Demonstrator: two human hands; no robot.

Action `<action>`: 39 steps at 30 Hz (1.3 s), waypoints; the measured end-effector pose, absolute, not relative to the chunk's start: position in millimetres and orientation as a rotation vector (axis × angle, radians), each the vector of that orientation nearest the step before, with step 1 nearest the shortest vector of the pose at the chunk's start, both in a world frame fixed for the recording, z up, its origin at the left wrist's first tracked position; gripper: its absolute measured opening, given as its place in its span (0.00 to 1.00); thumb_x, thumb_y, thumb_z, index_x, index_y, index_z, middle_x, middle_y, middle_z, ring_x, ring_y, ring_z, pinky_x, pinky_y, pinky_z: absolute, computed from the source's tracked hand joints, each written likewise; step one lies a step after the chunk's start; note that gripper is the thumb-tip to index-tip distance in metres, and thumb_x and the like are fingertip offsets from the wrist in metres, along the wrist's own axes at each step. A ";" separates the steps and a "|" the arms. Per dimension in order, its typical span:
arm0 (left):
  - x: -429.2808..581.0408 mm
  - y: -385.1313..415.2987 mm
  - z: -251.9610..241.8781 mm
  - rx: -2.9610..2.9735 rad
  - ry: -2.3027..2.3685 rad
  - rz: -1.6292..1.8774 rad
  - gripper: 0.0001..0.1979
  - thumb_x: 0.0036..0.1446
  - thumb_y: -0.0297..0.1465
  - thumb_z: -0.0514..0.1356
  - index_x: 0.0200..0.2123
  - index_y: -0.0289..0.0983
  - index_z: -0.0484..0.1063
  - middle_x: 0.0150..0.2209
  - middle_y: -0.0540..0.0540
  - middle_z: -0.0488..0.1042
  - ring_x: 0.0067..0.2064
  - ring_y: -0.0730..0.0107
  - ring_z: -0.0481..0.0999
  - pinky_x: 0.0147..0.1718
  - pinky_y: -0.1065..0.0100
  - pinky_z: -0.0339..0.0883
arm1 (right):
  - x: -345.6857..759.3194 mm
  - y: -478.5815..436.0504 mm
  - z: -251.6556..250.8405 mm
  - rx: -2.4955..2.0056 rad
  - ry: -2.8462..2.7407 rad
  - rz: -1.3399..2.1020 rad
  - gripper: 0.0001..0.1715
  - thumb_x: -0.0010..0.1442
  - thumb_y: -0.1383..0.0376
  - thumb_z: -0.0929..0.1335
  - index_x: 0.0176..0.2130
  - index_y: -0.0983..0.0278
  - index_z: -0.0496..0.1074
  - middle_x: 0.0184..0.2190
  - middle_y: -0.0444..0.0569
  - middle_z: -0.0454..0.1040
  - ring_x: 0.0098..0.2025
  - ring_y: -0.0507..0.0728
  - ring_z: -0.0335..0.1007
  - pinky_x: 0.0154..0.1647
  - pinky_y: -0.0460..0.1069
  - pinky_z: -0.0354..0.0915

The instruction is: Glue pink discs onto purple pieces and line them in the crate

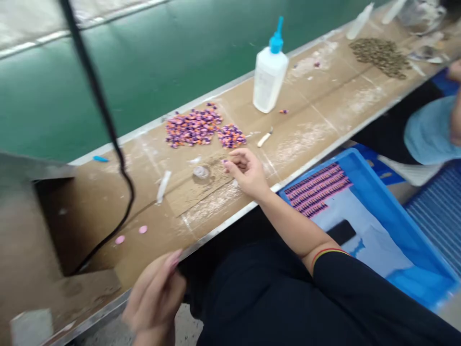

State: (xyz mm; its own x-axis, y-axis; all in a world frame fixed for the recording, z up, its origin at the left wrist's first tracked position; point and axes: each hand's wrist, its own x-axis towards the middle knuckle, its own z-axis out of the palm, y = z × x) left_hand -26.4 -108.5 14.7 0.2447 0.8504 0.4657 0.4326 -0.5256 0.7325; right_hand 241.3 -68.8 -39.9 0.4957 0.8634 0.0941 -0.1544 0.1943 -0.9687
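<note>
Here, left to right from where I am standing: two pink discs (143,229), lying flat on the bench (144,269). Left hand (154,293), blurred, hovering at the bench edge with fingers bunched; whether it is gripping anything, I cannot tell. One white strip (163,187), lying on the bench. One pile of purple, orange and pink pieces (192,127), resting beyond the hands. One small purple piece (225,162), sitting right at the thumb and forefinger tips of the right hand (250,175), which is pinching narrowly. One white bottle (270,79), standing upright. One blue tray (392,202), holding rows of similar pieces (317,188).
</note>
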 end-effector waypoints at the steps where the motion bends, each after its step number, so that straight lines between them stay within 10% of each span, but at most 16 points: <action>1: -25.4 -101.8 12.1 2.153 1.116 1.311 0.05 0.56 0.28 0.74 0.36 0.44 0.84 0.29 0.49 0.83 0.30 0.62 0.84 0.31 0.63 0.84 | 241.3 -70.1 -40.3 -1.179 -0.781 0.815 0.25 0.61 0.44 0.77 0.48 0.57 0.75 0.36 0.44 0.80 0.37 0.55 0.80 0.45 0.53 0.80; 13: 24.5 -1.4 -13.6 1.499 0.925 1.050 0.17 0.65 0.44 0.69 0.48 0.39 0.86 0.38 0.42 0.85 0.32 0.70 0.82 0.35 0.66 0.81 | 245.6 -75.7 -41.5 -1.541 -1.094 0.652 0.19 0.68 0.47 0.71 0.46 0.58 0.80 0.39 0.51 0.84 0.39 0.59 0.82 0.44 0.56 0.80; 27: 19.1 2.0 -28.6 1.152 0.895 0.977 0.13 0.63 0.36 0.70 0.48 0.38 0.86 0.43 0.40 0.87 0.36 0.68 0.83 0.40 0.62 0.83 | 238.9 -29.3 5.2 -1.643 -2.170 0.271 0.16 0.73 0.64 0.65 0.47 0.57 0.84 0.43 0.54 0.85 0.44 0.63 0.80 0.49 0.58 0.76; 39: 23.4 -2.8 -20.0 0.928 0.867 0.939 0.18 0.55 0.34 0.77 0.48 0.36 0.85 0.42 0.39 0.87 0.40 0.61 0.88 0.46 0.57 0.86 | 219.9 -42.0 4.9 -1.439 -1.875 0.147 0.09 0.73 0.65 0.69 0.44 0.60 0.81 0.38 0.51 0.84 0.39 0.59 0.83 0.40 0.54 0.79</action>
State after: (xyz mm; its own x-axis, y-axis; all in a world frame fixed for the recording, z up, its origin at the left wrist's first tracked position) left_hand 23.4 -2.8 -20.0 0.3399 0.9197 -0.1966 -0.2689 0.2953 0.9168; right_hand 219.9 -42.0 4.9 -0.0818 0.8686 0.4888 0.7820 0.3600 -0.5088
